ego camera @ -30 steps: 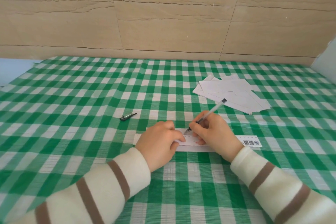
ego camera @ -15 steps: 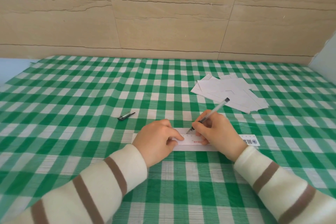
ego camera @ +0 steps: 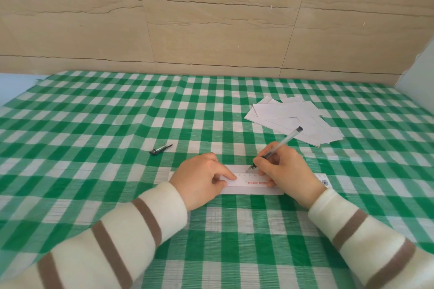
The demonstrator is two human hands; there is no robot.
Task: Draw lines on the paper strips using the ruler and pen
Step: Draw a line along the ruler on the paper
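A white paper strip (ego camera: 253, 191) lies flat on the green checked tablecloth, with a clear ruler (ego camera: 249, 179) laid along it. My left hand (ego camera: 199, 177) presses down on the ruler's left part, index finger stretched along it. My right hand (ego camera: 285, 169) grips a clear pen (ego camera: 279, 146), its tip touching the paper at the ruler's upper edge near the middle. The ruler's right end (ego camera: 325, 180) pokes out past my right wrist.
A loose pile of white paper strips (ego camera: 293, 122) lies at the back right. The black pen cap (ego camera: 160, 149) rests on the cloth left of my hands. A tiled wall (ego camera: 211, 19) closes off the table's far side.
The pen tip has slid to the right along the ruler's upper edge, my right hand moving with it. My left hand has stayed pressed on the ruler.
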